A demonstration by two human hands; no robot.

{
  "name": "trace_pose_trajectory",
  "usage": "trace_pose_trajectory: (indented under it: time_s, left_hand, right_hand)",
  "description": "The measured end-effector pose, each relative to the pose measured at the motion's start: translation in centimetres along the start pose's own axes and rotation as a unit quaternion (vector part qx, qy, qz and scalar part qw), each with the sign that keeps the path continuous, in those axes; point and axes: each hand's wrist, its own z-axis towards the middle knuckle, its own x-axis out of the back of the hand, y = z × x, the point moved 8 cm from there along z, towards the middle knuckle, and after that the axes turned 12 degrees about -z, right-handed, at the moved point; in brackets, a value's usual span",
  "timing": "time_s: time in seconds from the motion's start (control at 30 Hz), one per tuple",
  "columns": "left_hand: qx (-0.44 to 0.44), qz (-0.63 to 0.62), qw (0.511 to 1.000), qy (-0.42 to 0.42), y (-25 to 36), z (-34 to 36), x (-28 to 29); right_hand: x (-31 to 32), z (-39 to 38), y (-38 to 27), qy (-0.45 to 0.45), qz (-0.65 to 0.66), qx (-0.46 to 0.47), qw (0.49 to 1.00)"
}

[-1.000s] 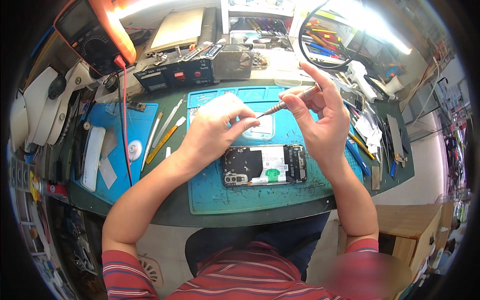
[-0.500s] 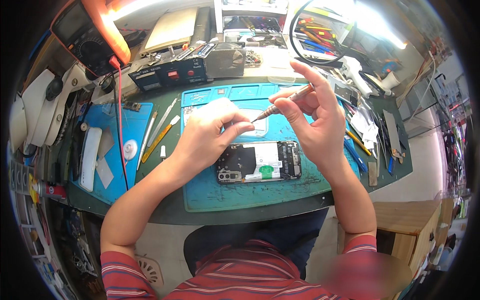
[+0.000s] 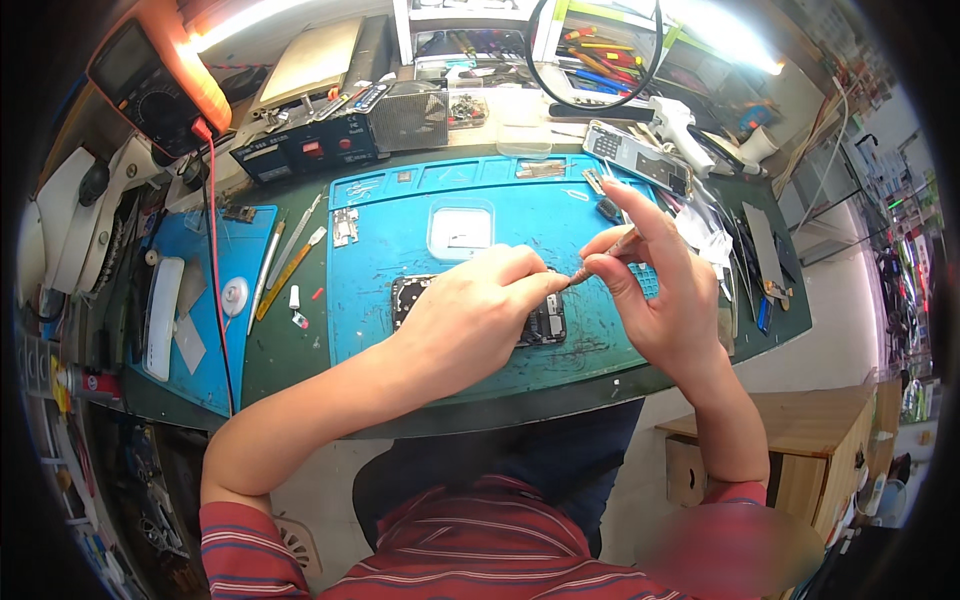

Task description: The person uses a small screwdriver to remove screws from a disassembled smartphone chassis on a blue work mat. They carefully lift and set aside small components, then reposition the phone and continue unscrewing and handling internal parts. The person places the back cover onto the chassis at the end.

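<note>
On the blue work mat [image 3: 375, 240] lies a phone [image 3: 407, 290] with its back off and inner parts bare. My left hand [image 3: 470, 315] covers most of it. The thumb and forefinger of that hand pinch together at the tip of a slim screwdriver [image 3: 606, 256]; whatever lies between them is too small to make out. Closed around the screwdriver's handle is my right hand [image 3: 665, 290], its forefinger raised along the top end. The screwdriver is tilted, its tip above the phone's right end.
A small clear tray [image 3: 436, 243] with tiny pieces sits behind the phone. Another phone body [image 3: 640, 160] rests at the back right. Loose tools and a multimeter [image 3: 150, 85] stand left; tweezers and pens lie right. A red cable [image 3: 214, 260] hangs across the left mat.
Both hands have moved right and nearer me, from beside the tray to over the phone. My left hand now hides most of the phone, and the tray shows. The whole view has shifted slightly.
</note>
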Motion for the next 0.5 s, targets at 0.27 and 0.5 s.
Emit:
trace_pose_trajectory:
  time_s: [0.27,0.5]
  left_hand:
    - [-0.007,-0.018,1.0,-0.014,0.56,0.1,-0.64]
    - [-0.014,-0.037,0.999,-0.019,0.42,-0.03,-0.7]
  right_hand:
    - [0.02,-0.86,0.22,-0.013,0.007,-0.002,1.0]
    - [-0.03,-0.83,-0.29,-0.034,-0.005,-0.003,0.999]
